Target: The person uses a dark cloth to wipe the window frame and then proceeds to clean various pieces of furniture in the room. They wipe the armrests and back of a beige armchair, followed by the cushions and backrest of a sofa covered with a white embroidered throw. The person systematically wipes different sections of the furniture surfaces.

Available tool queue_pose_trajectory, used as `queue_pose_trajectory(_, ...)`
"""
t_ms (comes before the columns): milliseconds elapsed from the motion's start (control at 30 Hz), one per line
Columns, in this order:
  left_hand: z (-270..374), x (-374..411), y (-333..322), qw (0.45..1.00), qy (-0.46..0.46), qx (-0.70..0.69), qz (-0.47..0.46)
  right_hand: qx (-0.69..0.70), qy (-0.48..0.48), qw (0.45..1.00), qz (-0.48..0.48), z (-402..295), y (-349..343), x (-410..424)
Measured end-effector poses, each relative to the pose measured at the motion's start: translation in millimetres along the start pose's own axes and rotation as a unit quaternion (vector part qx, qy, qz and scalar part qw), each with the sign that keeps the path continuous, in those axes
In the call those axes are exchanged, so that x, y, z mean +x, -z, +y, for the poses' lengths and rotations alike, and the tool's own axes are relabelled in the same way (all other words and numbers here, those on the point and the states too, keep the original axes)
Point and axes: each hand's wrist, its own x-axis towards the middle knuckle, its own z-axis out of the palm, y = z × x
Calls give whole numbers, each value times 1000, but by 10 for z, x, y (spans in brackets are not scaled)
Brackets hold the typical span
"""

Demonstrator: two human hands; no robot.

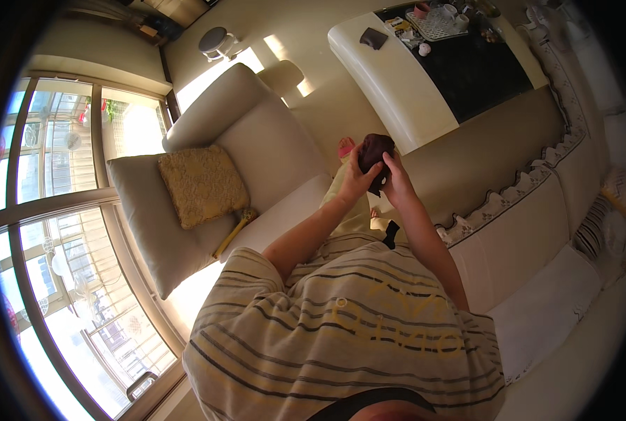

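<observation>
A bunched dark maroon cloth (374, 151) is held out in front of my body. My left hand (357, 180) grips its left side, and my right hand (396, 178) grips its right side with the thumb pressed on top. Part of the cloth hangs down between the two hands. Its folds hide whether anything is inside. Just beyond the hands is the near corner of a low coffee table (392, 100) with a white body and a black top panel.
A grey armchair (276, 126) with a patterned cushion (203, 185) and a yellow stick (231, 237) stands left, by tall windows (60, 152). On the table are a dark folded item (373, 38) and a white tray (433, 32) with cups. A covered sofa (518, 237) runs along the right.
</observation>
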Motion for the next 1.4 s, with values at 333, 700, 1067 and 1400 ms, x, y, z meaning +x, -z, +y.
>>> queue_pose_trajectory(333,-71,1519,914,996,-46,36,72,-26,-14,999,-32,-108,-1035,1860)
queue_pose_trajectory(700,389,3236,2795,974,14,124,190,-60,-191,969,-146,-339,-3139,3930)
queue_pose_trajectory(1067,-63,4101,4304,860,99,235,441,-329,-197,904,-190,281,-4865,6225)
queue_pose_trajectory(1400,-1217,5071,5215,693,352,321,541,-622,-211,669,-348,1876,-5221,7890)
